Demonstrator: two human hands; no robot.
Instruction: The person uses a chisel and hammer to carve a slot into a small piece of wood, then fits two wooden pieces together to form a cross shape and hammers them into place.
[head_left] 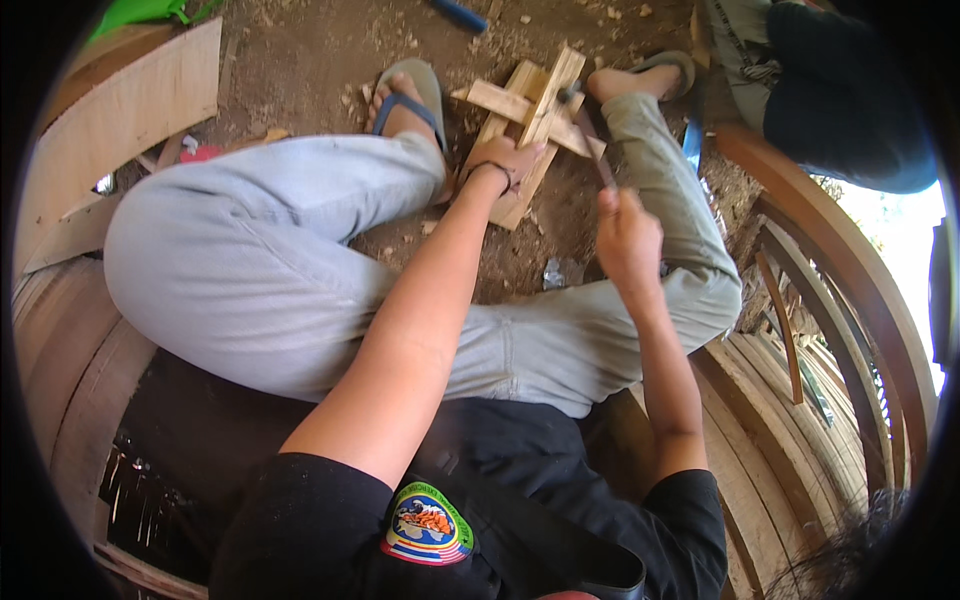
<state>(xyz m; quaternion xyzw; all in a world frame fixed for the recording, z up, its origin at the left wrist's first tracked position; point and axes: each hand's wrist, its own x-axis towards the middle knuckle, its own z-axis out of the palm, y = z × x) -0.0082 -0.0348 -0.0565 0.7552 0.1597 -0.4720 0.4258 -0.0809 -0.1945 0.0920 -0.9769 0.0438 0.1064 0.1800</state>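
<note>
Between my feet on the ground lies a wooden board (518, 205) with shorter wooden pieces stacked on it. A crosspiece (497, 99) lies slantwise across it, and a pale wooden block (553, 92) sits over the crosspiece. My left hand (512, 158) is closed round the near end of this block, its wrist wearing a dark band. My right hand (628, 235) grips the handle of a hammer (594, 142). The small dark hammer head is slightly blurred beside the block; whether it touches the wood I cannot tell.
Wood chips litter the dirt floor (320, 60). A blue rod-like object (460, 14) lies at the far side. Curved planks (130, 120) rise at the left, and curved timber ribs (840, 240) at the right. Another person's dark-clothed body (845, 100) is at the far right.
</note>
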